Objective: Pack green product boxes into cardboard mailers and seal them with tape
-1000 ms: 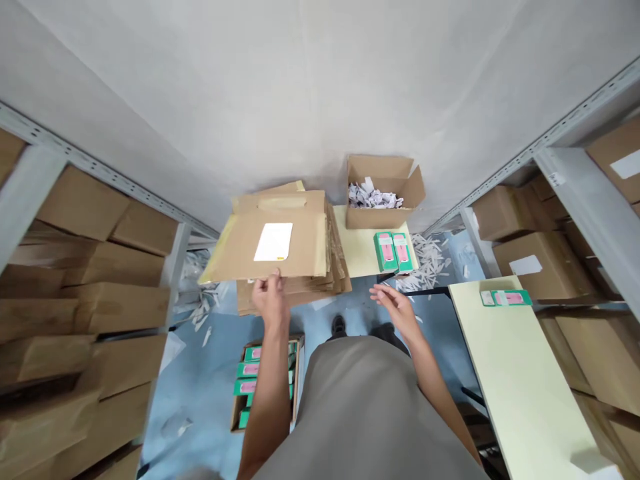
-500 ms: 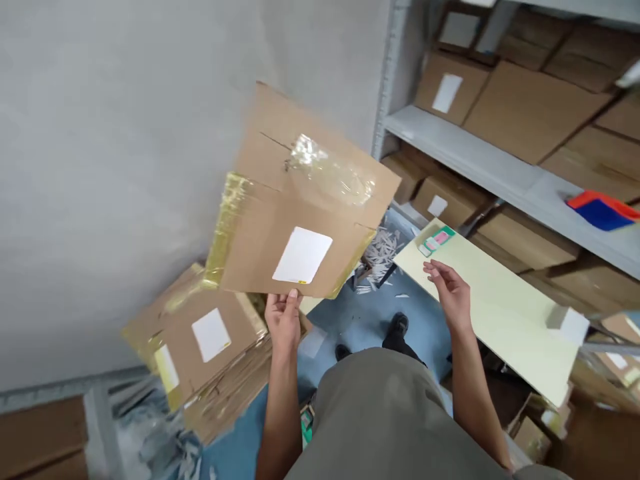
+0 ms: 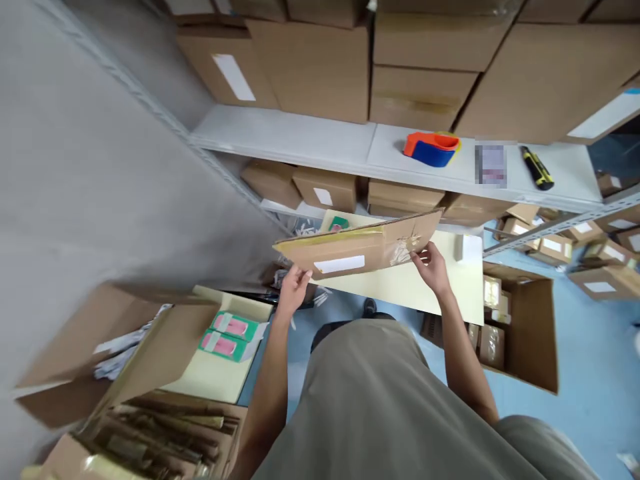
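A flattened cardboard box (image 3: 360,250) with a white label and yellow tape along one edge is held almost level in front of me, above a pale yellow table (image 3: 440,287). My left hand (image 3: 295,285) grips its near left edge. My right hand (image 3: 431,263) grips its right end beside a patch of crumpled clear tape. Both hands are closed on the cardboard.
A grey shelf (image 3: 320,137) ahead carries an orange and blue tape dispenser (image 3: 431,148) and a yellow utility knife (image 3: 536,167), under stacked cartons. Green and pink packets (image 3: 227,335) lie on a low table at left, above a stack of flattened boxes (image 3: 160,430). An open carton (image 3: 525,333) stands at right.
I have turned to the right, toward the shelf and yellow table. The flattened box came off the stack and swung round to level. My right hand has taken hold of its right end.
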`<state>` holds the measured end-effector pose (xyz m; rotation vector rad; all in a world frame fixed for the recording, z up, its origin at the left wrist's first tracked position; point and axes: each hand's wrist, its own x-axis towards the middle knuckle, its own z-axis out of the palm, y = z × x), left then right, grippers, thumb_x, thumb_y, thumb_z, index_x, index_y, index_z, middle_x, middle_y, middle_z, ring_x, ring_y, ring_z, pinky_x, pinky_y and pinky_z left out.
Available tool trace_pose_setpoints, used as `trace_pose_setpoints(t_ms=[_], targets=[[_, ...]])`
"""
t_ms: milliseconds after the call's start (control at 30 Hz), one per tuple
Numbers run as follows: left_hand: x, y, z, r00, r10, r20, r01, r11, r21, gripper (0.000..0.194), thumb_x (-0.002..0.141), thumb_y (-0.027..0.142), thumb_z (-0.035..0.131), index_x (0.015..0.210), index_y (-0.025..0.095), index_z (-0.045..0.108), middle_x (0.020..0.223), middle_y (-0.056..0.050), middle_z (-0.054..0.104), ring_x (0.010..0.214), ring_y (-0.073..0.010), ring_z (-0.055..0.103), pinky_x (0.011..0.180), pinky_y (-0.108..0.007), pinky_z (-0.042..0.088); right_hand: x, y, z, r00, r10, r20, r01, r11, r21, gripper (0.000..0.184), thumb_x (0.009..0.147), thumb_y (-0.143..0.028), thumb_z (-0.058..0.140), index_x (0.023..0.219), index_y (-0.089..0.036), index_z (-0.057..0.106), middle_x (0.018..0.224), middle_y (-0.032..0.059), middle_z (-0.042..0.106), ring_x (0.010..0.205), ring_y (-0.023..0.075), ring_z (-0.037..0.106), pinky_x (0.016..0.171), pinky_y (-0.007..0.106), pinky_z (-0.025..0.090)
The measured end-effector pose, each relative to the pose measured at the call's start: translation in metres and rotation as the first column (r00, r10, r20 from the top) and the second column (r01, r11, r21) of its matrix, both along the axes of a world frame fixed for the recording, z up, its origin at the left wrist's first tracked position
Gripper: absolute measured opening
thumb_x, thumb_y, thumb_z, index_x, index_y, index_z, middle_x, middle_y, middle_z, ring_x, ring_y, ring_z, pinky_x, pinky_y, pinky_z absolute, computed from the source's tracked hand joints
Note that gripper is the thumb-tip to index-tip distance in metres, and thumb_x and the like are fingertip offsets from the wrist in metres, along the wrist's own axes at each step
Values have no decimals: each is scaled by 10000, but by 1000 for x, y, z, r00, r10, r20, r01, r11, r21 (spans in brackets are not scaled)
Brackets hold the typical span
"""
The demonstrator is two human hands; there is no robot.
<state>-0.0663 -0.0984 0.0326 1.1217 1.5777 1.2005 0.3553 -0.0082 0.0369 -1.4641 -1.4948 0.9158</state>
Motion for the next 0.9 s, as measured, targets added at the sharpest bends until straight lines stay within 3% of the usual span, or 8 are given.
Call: trace_pose_setpoints(t_ms=[67, 167, 367, 500, 600, 700, 800, 900], targets=[[27, 41, -17, 999, -43, -19, 42, 998, -47, 476, 924, 591, 769, 1218, 229, 676, 1304, -151, 804, 1331, -339, 730, 1215, -515, 547, 23, 1, -24, 998, -47, 33, 49, 996, -74, 617, 915, -833, 697, 1103, -260, 566, 1013, 129, 800, 862, 296, 771, 773, 469, 686], [63, 84, -41, 995, -103, -13, 101, 988, -115, 461, 946, 529, 733, 1285, 222, 674, 1364, -174, 772, 1409, -335, 686, 1271, -516, 490, 41, -8, -54, 990, -134, 53, 141, 976, -165, 642, 883, -843, 688, 1110, -273, 501, 1063, 171, 784, 944, 344, 777, 833, 551, 693], [103, 121, -66, 983, -174, 63, 184, 953, -241, 405, 882, 463, 710, 1178, 190, 753, 1305, -153, 799, 1403, -364, 668, 1305, -553, 452, 39, -27, -88, 995, -99, 2, 97, 970, -224, 686, 926, -678, 681, 1439, -234, 579, 1385, 225, 738, 1122, 361, 751, 969, 605, 683], [112, 124, -66, 960, -187, 207, 242, 927, -286, 488, 865, 517, 676, 1207, 186, 786, 1335, -135, 799, 1386, -361, 687, 1294, -571, 479, 42, -30, -84, 987, -84, -137, 35, 945, -326, 755, 1008, -672, 601, 1659, -300, 516, 1669, 171, 618, 1383, 366, 693, 1134, 617, 620], [116, 128, -61, 951, -159, 263, 230, 937, -263, 582, 900, 590, 663, 1325, 206, 764, 1513, -156, 732, 1524, -368, 610, 1316, -578, 461, 54, -27, -68, 953, -124, -275, -7, 902, -431, 720, 1052, -710, 532, 1642, -304, 592, 1723, 124, 592, 1544, 375, 600, 1268, 631, 523], [124, 141, -51, 955, -127, 268, 196, 949, -249, 709, 960, 675, 672, 1535, 261, 660, 1745, -147, 554, 1655, -364, 484, 1333, -563, 446, 65, -18, -51, 931, -131, -341, -57, 870, -489, 762, 1018, -763, 632, 1625, -303, 631, 1753, 115, 564, 1621, 398, 526, 1322, 641, 467], [132, 159, -41, 925, -203, 320, 288, 926, -246, 835, 986, 702, 696, 1709, 336, 493, 1835, -111, 441, 1692, -358, 437, 1339, -567, 443, 69, -4, -41, 944, -67, -323, -109, 860, -498, 903, 937, -814, 757, 1666, -306, 594, 1776, 130, 531, 1639, 411, 506, 1333, 637, 458], [135, 166, -35, 897, -322, 301, 394, 892, -220, 890, 944, 658, 795, 1711, 311, 505, 1809, -115, 481, 1687, -377, 440, 1364, -559, 419, 66, 8, -41, 962, -42, -271, -107, 854, -510, 1033, 889, -878, 772, 1710, -295, 544, 1801, 164, 485, 1610, 439, 541, 1281, 629, 524]])
